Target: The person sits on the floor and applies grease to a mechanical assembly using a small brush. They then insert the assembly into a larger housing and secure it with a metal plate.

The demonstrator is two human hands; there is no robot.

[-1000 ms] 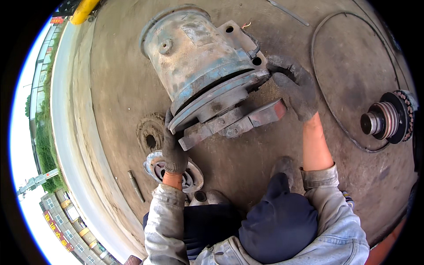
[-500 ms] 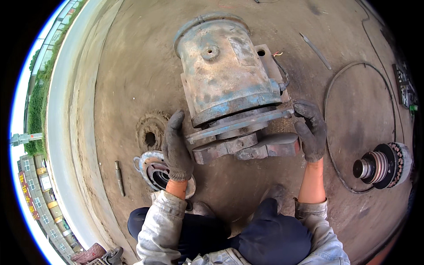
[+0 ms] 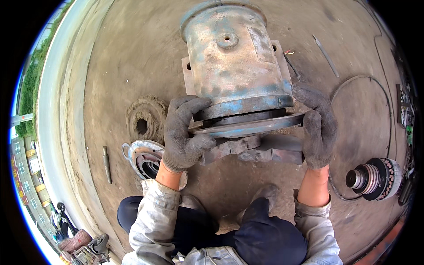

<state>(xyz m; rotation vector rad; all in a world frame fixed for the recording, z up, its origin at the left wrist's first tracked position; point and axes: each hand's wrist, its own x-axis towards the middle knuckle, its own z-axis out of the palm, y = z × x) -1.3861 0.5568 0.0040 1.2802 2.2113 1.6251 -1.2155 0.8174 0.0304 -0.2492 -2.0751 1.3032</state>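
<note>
A worn cylindrical motor housing (image 3: pixel 229 75) with blue paint traces lies on its side in front of me. At its near end sits a round end cover (image 3: pixel 256 126) with a blue-edged rim, tilted slightly, with a dark gap between it and the housing. Thick metal blocks (image 3: pixel 254 152) stick out on the cover's near side. My gloved left hand (image 3: pixel 183 132) is closed round the left edge of the cover, thumb on the near side. Around its right edge curls my gloved right hand (image 3: pixel 319 126); its fingertips are partly hidden behind the rim.
Left on the ground lie a dirt-caked disc (image 3: pixel 152 110), a round metal ring part (image 3: pixel 140 153) and a short metal rod (image 3: pixel 107 165). To the right are a long thin bar (image 3: pixel 326 56), a looping black cable (image 3: pixel 390 132) and a stepped cylindrical part (image 3: pixel 377 179).
Both hands have closed in on the cover's edges; my left hand has moved from beside the rim to gripping it. The view has shifted, so the housing appears farther right and higher.
</note>
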